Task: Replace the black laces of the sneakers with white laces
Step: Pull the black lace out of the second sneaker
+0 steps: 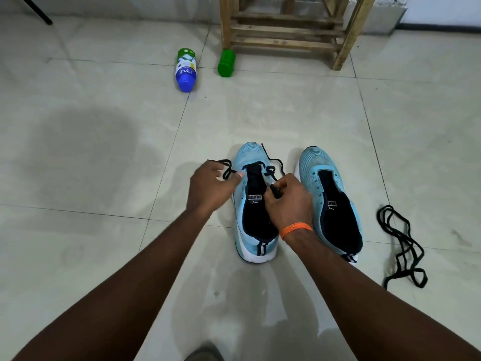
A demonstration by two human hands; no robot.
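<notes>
**Black lace coming out of the left-hand sneaker; one shoe already stripped**

Forearms, two, bare, enter from the bottom edge and reach forward over the tiled floor (109, 157).

- Right hand (287, 201): orange wristband. Fingers pinched on a stretch of the black lace (272, 171) at the right edge of the shoe's throat.
- Left hand (210, 187): closed loosely around the other run of the same lace, which loops out past the fingertips to the left of the shoe.
- Left-hand sneaker (253, 157): light blue, dark lining, toe away from the camera. Lace appears to remain threaded only near the toe end; the nearer eyelets look empty.
- Right-hand sneaker (316, 162): just beside the first, no lace visible in it.
- Loose black lace (402, 246): lying in a tangle on the floor, to the right of the pair and apart from it.
- Blue-and-green bottle (185, 69) and green container (226, 63): lying farther off, near a wooden stool (286, 29).
- White laces: none in view.

Step in hand, as judged: unlacing the second shoe. Next move calls for drawing the lace free of the last eyelets by both ends, setting it aside, then finding the white laces.
</notes>
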